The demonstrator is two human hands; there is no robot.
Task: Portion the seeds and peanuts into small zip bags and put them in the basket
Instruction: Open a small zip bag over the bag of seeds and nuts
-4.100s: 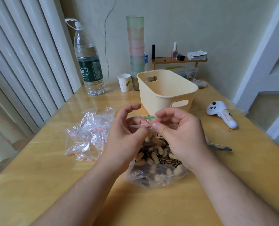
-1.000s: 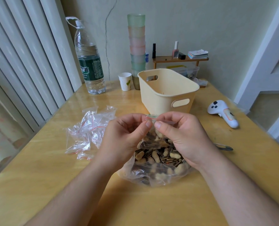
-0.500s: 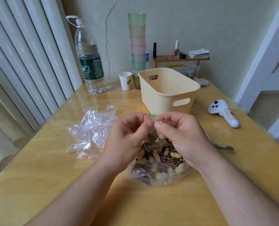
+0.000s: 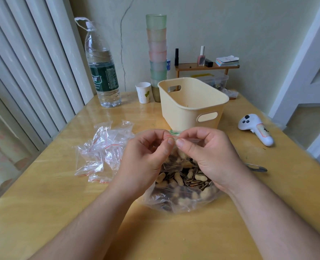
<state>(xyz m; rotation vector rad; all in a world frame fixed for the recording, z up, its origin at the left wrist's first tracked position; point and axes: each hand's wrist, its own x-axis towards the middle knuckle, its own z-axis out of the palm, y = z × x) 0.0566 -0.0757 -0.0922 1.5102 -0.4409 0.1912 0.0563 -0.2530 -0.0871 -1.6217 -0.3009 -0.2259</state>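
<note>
Head view. Risk: the small clear zip bag with a red seal line (image 4: 174, 136) is pinched only at its top strip, directly above the large clear plastic bag of striped seeds and peanuts (image 4: 183, 184). If the seal is left partly unpressed, the contents could spill when the bag is tipped toward the cream plastic basket with oval handle slots (image 4: 192, 104), which stands just beyond on the far side. A slip of either pinch would likely drop it into the large bag.

Pose: both forearms reach in from the near edge of the wooden table (image 4: 43, 212). The left hand (image 4: 146, 156) and right hand (image 4: 209, 152) meet thumb to thumb, each narrowly pinching the strip between thumb and forefinger, remaining fingers curled.

A heap of empty clear zip bags (image 4: 103, 151) lies to the left.
</note>
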